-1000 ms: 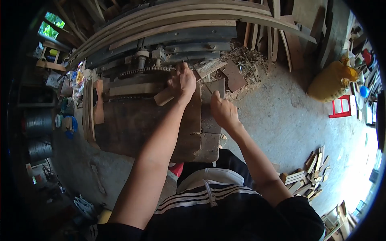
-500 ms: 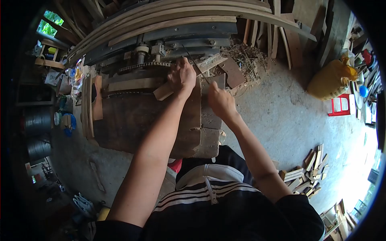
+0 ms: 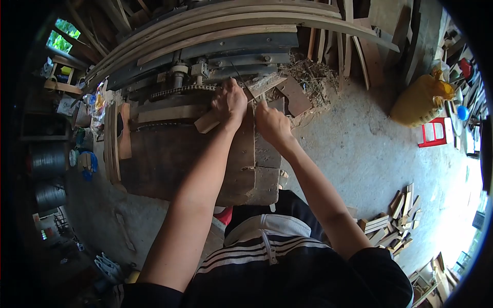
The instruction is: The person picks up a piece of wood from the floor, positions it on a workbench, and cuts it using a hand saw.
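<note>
My left hand (image 3: 231,102) is closed around a short pale wooden block (image 3: 207,122), pressing it on the dark wooden bench top (image 3: 159,154). The block's near end sticks out to the left of the hand. My right hand (image 3: 272,123) grips one end of a thin, dark, rod-like tool (image 3: 245,86), which slants up and left past my left fingers. Its exact kind is too small to make out, and my fist hides the held end. Between the hands and the chain, contact of the tool with the wood cannot be made out.
Behind the bench runs machinery with a chain (image 3: 182,90) and a shaft. Long boards (image 3: 221,20) lie across the back. Shavings (image 3: 318,77) gather at the back right. A yellow sack (image 3: 418,102), a red stool (image 3: 433,132) and wood offcuts (image 3: 393,220) occupy the right floor.
My right hand has moved left and slightly up, closer to my left hand, and the tool has shifted with it. My left hand stays on the block.
</note>
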Tool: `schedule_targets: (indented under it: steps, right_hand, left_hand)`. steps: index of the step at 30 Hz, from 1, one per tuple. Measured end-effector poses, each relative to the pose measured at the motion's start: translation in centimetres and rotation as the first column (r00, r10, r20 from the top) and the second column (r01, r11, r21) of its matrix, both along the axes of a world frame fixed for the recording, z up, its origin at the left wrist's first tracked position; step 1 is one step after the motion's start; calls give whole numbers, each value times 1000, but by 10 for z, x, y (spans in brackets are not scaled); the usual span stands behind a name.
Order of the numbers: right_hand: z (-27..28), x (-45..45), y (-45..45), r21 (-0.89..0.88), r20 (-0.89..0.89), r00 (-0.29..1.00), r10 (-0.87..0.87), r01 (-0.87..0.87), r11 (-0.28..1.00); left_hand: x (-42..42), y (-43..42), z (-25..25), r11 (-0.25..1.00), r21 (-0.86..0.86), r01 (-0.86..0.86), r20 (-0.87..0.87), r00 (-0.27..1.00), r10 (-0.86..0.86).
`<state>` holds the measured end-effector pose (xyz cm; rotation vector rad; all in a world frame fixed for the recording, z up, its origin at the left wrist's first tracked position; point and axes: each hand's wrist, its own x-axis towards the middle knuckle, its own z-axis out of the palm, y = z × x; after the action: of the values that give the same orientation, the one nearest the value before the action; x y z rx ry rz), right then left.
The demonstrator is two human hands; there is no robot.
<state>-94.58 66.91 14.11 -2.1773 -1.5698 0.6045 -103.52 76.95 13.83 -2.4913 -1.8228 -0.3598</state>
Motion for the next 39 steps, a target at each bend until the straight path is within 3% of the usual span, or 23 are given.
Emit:
schedule_targets:
  steps: [5,8,14,19,23,29,35,39]
  right_hand:
    - [8,0,-23,2,-12,1000,-8,8,1000]
    - [7,4,-44,-95,19,1000,14,-12,995]
    - [-5,-3,9,34,36,999,-22,21,999]
    - [4,1,-38,-54,59,998,-31,34,998]
    - [9,1,-26,-80,19,1000,-25,26,996]
    - [-18,-3,0,96,15,998,-57,55,994]
    - [2,1,-33,-77,49,999,9,-5,997]
    - [-5,0,5,56,51,999,4,-7,998]
  left_hand:
    - [1,-2,-4,999,34,-23,21,1000,22]
    - [1,-1,-4,998,62,-10,20,1000,9]
    - [1,1,-1,1000,6,-12,2,1000,12]
    - [2,-1,2,999,32,-9,9,1000,9]
    - [-1,-5,1,1000,22,-12,28,1000,11]
    - [0,-4,2,1000,-23,-1,40,999,2]
    - [0,-2,0,999,-24,-21,38,999,21]
    - [1,-1,3,1000,-25,-18,24,1000,19]
